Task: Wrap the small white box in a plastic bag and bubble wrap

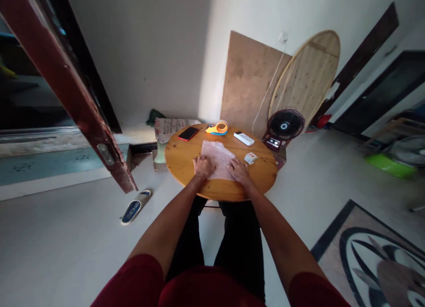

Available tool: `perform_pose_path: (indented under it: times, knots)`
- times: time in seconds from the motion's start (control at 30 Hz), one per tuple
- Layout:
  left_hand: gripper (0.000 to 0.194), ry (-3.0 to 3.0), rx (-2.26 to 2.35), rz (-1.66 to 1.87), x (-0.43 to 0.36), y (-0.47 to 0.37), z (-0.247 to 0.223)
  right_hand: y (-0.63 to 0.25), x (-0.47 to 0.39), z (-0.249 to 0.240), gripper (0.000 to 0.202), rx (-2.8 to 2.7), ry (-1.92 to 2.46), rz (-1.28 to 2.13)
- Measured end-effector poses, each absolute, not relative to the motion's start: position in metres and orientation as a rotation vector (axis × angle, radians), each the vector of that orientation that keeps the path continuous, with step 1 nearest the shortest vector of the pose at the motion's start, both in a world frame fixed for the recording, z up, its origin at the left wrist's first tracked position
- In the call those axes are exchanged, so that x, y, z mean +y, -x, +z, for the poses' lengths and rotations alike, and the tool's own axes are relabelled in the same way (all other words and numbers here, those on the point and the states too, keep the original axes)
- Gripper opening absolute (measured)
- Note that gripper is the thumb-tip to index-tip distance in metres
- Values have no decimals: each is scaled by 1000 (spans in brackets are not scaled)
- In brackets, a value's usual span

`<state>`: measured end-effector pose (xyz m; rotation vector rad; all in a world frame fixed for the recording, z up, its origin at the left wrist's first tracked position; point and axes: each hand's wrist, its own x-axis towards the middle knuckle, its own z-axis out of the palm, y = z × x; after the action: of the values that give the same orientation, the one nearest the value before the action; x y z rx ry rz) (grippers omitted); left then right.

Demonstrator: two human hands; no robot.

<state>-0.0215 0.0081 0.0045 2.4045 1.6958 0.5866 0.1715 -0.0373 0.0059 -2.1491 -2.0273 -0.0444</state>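
A pinkish, see-through sheet of bubble wrap (218, 159) lies on the round wooden table (179, 159). My left hand (203, 166) rests on its left edge, fingers slightly bent and apart. On the right edge, my right hand (239, 170) presses down with its fingers spread. Beyond the sheet stands an orange-and-blue tape dispenser (217, 128) with a roll in it. A small white box (250, 158) with red print is just past my right hand. Farther back are a white remote control (244, 138) and a dark-screened phone (188, 133) with a red edge.
A black fan (285, 124) stands beyond the table's right side. Behind it, a round wooden board (307, 70) and a brown panel (250, 72) lean against the wall. On the floor at left lies a blue slipper (135, 207), near an open door's edge (109, 156).
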Motion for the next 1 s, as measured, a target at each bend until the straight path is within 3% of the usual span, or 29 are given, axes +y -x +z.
perform_pose_path:
  times: [1.0]
  knots:
    - [31,-2383,1668,688,17,21,-6,-177,-39,-1,43,-1971,2095,-34]
